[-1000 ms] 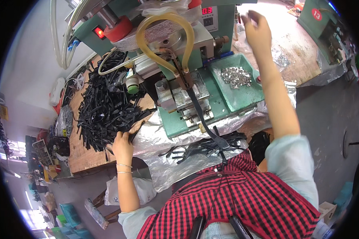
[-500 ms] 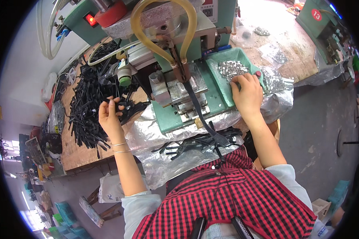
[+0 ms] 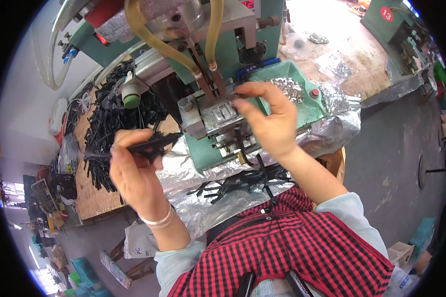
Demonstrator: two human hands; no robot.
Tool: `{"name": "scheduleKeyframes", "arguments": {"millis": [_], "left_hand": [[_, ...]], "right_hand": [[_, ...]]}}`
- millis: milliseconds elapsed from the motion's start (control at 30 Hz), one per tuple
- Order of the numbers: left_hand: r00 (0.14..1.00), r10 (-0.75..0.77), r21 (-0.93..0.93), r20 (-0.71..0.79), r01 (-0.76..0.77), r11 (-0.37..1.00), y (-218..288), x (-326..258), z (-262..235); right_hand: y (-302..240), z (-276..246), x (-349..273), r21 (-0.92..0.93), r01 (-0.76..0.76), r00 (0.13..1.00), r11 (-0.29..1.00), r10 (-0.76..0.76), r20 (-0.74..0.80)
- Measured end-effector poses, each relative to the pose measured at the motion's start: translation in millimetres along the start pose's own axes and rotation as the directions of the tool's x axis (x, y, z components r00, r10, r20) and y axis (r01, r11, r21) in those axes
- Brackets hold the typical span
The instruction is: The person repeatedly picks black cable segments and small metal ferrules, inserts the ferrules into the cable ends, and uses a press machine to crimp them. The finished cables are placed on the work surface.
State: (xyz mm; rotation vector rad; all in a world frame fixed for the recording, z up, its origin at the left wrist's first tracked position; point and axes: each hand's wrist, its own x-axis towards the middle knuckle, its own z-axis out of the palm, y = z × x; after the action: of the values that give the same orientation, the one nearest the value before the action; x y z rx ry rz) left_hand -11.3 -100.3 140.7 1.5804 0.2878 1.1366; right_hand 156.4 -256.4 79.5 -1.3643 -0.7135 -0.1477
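My left hand (image 3: 136, 180) is raised at the left, near the pile of black strips (image 3: 99, 128), its fingers closed on a flat black strip (image 3: 146, 147). My right hand (image 3: 275, 123) reaches to the metal block (image 3: 223, 114) of a green press machine (image 3: 195, 151). Its thumb and forefinger pinch together beside the block; what they hold is too small to make out. To the right of that hand, small silvery metal pieces (image 3: 290, 89) lie heaped in a green tray (image 3: 307, 111).
Yellowish hoses (image 3: 158, 42) curve down the machine's front. Several black strips (image 3: 233, 185) lie on silver foil (image 3: 198, 203) at the front edge. A red button (image 3: 314, 93) sits by the tray. Another green machine (image 3: 396, 34) stands at the far right.
My right hand has moved left from the metal pieces to the block. My left hand has come nearer and now holds a strip. The strip hanging from the machine has dropped away from the block.
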Motion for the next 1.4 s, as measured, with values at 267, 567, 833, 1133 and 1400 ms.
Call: {"name": "scheduleKeyframes", "arguments": {"millis": [267, 567, 833, 1133, 1400], "left_hand": [[0.975, 0.221, -0.113, 0.017, -0.217, 0.969, 4, 41, 28], [0.551, 0.631, 0.287, 0.546, -0.830, 0.477, -24, -22, 56], [0.479, 0.686, 0.277, 0.548, -0.877, 0.392, -56, -22, 65], [0.566, 0.645, 0.294, 0.514, -0.822, 0.487, -54, -29, 63], [0.778, 0.353, 0.634, 0.520, -0.628, 0.451, -31, -70, -17]], "right_hand": [[-20, 24, 0, 0.311, -0.171, 0.985, 0.935, 0.168, 0.038], [6, -55, 0, -0.480, -0.060, 0.981, 0.875, 0.141, 0.134], [56, -105, 7, -0.516, -0.057, 0.997, 0.855, 0.026, -0.067], [58, -99, -15, -0.766, -0.015, 0.987, 0.643, 0.130, 0.090], [59, -86, -10, -0.881, 0.187, 0.973, 0.434, 0.040, 0.226]]}}
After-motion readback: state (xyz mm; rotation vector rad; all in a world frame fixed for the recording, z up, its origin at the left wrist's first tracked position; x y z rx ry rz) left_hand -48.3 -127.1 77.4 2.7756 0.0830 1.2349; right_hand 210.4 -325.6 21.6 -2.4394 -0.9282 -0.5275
